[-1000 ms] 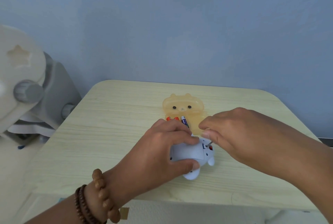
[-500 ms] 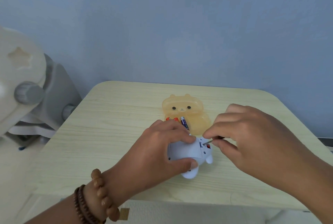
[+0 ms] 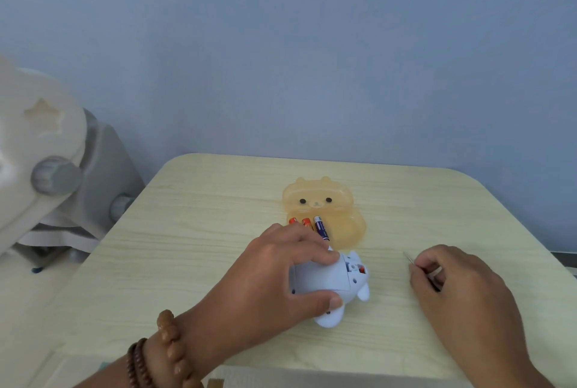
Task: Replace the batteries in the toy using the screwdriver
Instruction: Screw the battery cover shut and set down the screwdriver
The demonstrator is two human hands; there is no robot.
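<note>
Bench (image 3: 193, 231), wall edge at top. My left hand (image 3: 274, 275) is clamped over the toy (image 3: 340, 281), which lies underside up near the middle of the near edge, long axis running roughly along that edge, switch end toward the right edge. My right hand (image 3: 456, 287) rests toward the right edge, fingers curled around the screwdriver (image 3: 420, 269); its thin shaft points up and left, back toward the toy, tip well apart from it. The right hand is the nearer to the switch end, so I judge any return to the screw runs leftward along the near edge. Open case (image 3: 340, 209) just beyond the toy, toward the wall edge, holding three batteries (image 3: 312, 225).
</note>
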